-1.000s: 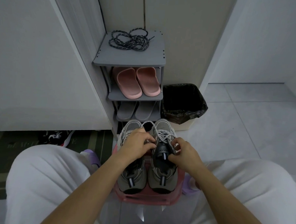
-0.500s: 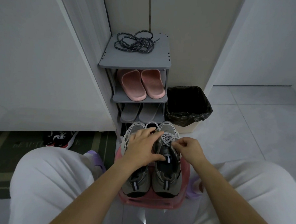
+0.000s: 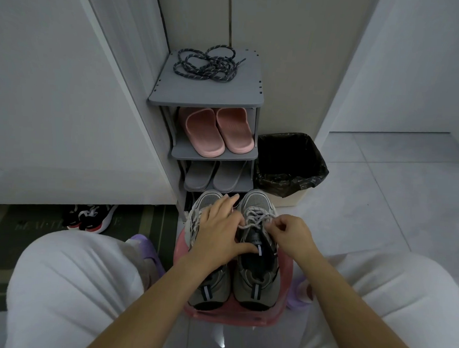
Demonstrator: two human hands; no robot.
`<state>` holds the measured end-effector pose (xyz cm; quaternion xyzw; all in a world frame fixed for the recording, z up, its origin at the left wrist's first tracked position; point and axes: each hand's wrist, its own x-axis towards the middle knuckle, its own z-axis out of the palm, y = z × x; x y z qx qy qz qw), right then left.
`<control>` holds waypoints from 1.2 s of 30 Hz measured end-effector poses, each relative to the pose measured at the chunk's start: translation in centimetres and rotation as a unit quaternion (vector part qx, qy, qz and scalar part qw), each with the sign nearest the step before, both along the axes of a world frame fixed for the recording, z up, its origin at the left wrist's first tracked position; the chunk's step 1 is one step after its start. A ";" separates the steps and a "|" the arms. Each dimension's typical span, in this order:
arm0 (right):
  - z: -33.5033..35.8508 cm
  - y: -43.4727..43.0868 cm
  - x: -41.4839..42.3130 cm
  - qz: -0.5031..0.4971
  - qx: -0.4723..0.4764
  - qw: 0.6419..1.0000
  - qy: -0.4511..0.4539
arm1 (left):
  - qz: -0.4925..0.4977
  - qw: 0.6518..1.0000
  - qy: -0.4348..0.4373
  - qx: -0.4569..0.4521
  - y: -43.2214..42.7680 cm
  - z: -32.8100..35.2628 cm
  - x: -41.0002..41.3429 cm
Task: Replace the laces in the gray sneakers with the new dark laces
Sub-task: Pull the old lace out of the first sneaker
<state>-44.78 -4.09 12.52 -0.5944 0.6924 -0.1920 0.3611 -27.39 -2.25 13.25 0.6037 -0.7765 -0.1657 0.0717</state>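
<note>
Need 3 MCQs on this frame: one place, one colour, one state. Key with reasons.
1. Where are the dark laces?
A) on the rack's top shelf
B) in the bin
C) on the mat

2. What colour are the slippers one shelf down?
A) blue
B) pink
C) green

3. What is the right hand doing?
A) resting flat on a knee
B) holding the dark laces
C) pinching a pale lace on a sneaker

Key: 1 A, they lie coiled on the top board. 2 B, both are pink. 3 C, its fingertips close on the lace.

single head-worn view, angled forward and down, close above the lap, shoe rack ahead
</note>
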 end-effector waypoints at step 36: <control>-0.6 -0.1 -0.2 -0.216 0.038 0.941 -0.259 | 0.011 0.997 0.041 0.058 -0.5 -0.7 -0.2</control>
